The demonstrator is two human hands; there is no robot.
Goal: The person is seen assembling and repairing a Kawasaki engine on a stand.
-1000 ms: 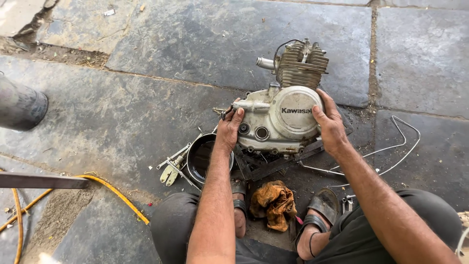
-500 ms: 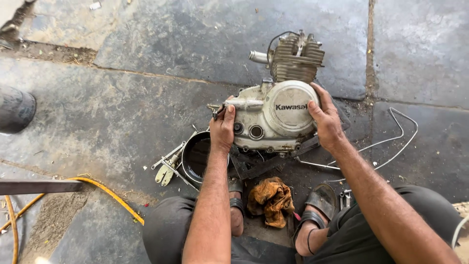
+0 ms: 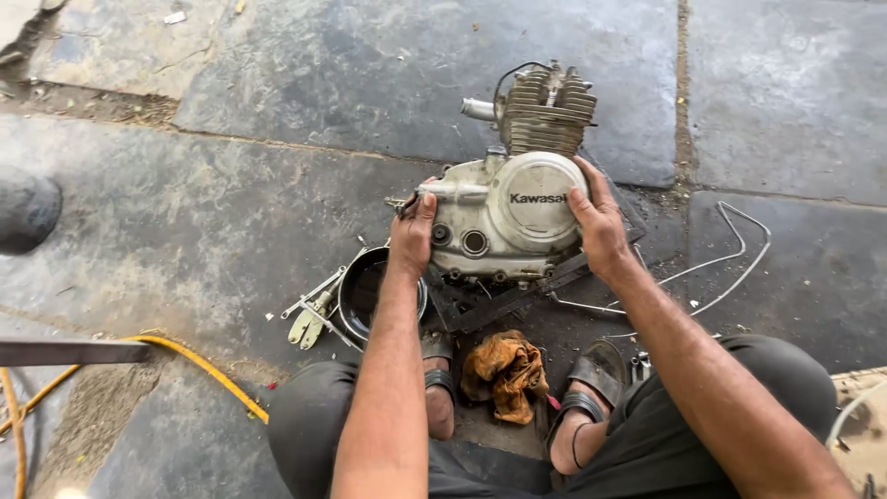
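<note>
- Centre of the frame, slightly right: a grimy silver motorcycle engine sits on the stone floor, its finned cylinder pointing toward the top of the frame.
- The left hand grips the engine's left edge, fingers curled around the casing.
- The right hand is spread wide against the round side cover, fingers wrapped over its right rim.
- Just left of the engine, below the left hand, lies a dark round bowl, with a few metal parts beside it.
- Lower centre, a crumpled orange rag lies between the person's two sandalled feet.
- Right of the engine, a bent metal rod loops across the floor.
- Lower left of the frame, a yellow hose curves over the stone.
- At the far left edge, a dark rounded shape shows; what it is cannot be told.
</note>
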